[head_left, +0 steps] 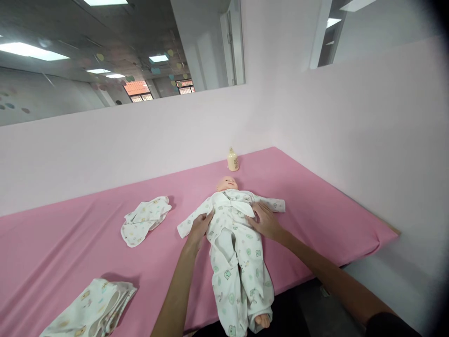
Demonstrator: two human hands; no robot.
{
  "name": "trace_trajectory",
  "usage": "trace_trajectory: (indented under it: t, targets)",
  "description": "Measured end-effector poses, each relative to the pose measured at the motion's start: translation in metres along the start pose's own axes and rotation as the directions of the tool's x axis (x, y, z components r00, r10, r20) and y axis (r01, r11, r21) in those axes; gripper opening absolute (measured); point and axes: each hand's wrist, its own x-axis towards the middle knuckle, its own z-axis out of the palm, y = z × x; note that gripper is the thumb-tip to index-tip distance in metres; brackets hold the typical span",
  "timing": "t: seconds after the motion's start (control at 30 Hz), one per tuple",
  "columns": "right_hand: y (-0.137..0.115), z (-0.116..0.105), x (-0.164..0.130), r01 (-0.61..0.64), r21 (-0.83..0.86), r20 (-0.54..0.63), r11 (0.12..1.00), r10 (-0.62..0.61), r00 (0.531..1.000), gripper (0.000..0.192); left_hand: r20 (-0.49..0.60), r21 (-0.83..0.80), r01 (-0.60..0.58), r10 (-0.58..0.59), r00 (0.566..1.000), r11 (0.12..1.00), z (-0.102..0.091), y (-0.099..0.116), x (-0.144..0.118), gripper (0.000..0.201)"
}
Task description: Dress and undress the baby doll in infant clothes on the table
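Observation:
A baby doll (pixel 227 183) lies on its back, head toward the wall, in a white printed top (pixel 224 210) with long sleeves and matching pants (pixel 245 262). My left hand (pixel 200 225) is closed at the doll's side, its thumb over the edge of the top at the waist. On the other side, my right hand (pixel 264 221) grips the top near a white flap on the chest, thumb and fingers around the cloth. The fingers' undersides are hidden. Both sleeves lie spread outward. One bare foot (pixel 262 320) pokes out of a pant leg.
A pink sheet (pixel 308 206) covers the table. Behind the doll's head stands a cream pump bottle (pixel 233 160). To the left lie a small printed cloth garment (pixel 145 221) and a folded printed cloth (pixel 91 309). Walls border the back and right; a mirror (pixel 105 56) hangs above.

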Motion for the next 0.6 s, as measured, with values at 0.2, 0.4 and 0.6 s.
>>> trace_trajectory:
  t: [0.2, 0.4, 0.6]
  targets:
    - [-0.02, 0.005, 0.03, -0.019, -0.06, 0.014, 0.998, 0.02, 1.0, 0.012, -0.013, 0.618, -0.353, 0.458, 0.889, 0.702, -0.002, 0.03, 0.011, 0.018]
    - [-0.009, 0.007, 0.011, 0.019, -0.123, -0.279, 0.992, -0.053, 0.959, 0.014, -0.037, 0.728, -0.509, 0.767, 0.64, 0.46, -0.026, -0.005, -0.012, 0.014]
    - [0.022, 0.001, -0.023, 0.071, -0.162, -0.223, 0.984, -0.107, 0.969, 0.025, 0.08, 0.8, -0.533, 0.83, 0.552, 0.277, -0.034, -0.075, -0.049, 0.013]
